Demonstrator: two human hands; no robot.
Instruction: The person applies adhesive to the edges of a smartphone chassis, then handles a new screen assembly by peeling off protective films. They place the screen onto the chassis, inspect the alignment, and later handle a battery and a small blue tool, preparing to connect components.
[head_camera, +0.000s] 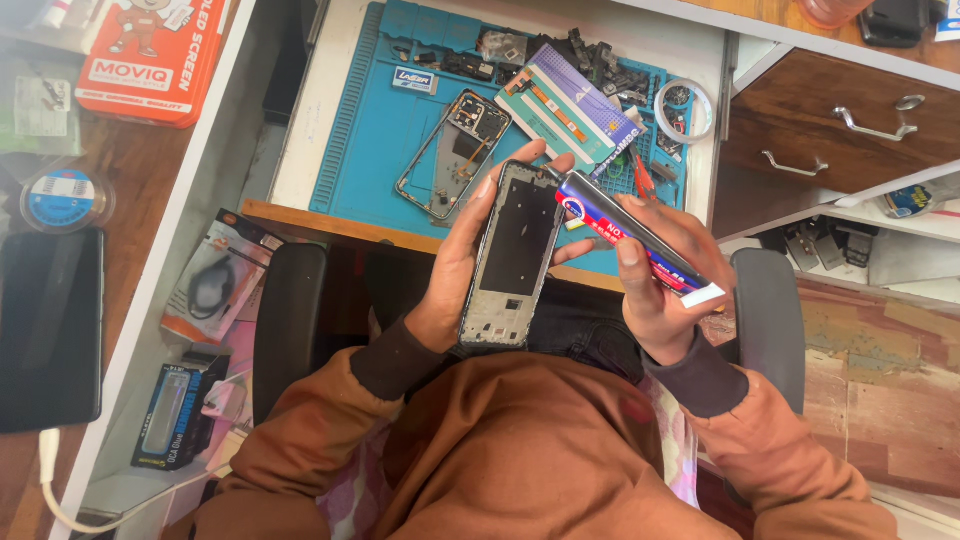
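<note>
The phone frame (515, 255), a grey shell with a dark rectangular panel in its middle, stands nearly upright in the left hand (462, 262), held above the person's lap just in front of the desk edge. That hand is wrapped around the frame's left edge, with fingertips showing over its top and right side. Touching the frame's upper right corner is the nozzle end of a glue tube (625, 238), blue and red with a white tail, which slants down and to the right. The right hand (655, 290) is clenched around the tube, 1 finger laid along its top.

Just beyond the hands, on the desk, lies a blue work mat (375, 130). On it, above the left hand, rests a second phone frame (452, 155), tilted. Beside that, above the right hand, lies a flat purple and white packet (572, 105), and farther right a roll of clear tape (686, 110). Small dark parts are scattered along the mat's far edge. Well to the left of the left hand, a dark tablet (48, 330) lies on a wooden surface. To the right of the right hand are 2 brown drawers (840, 125) with metal handles.
</note>
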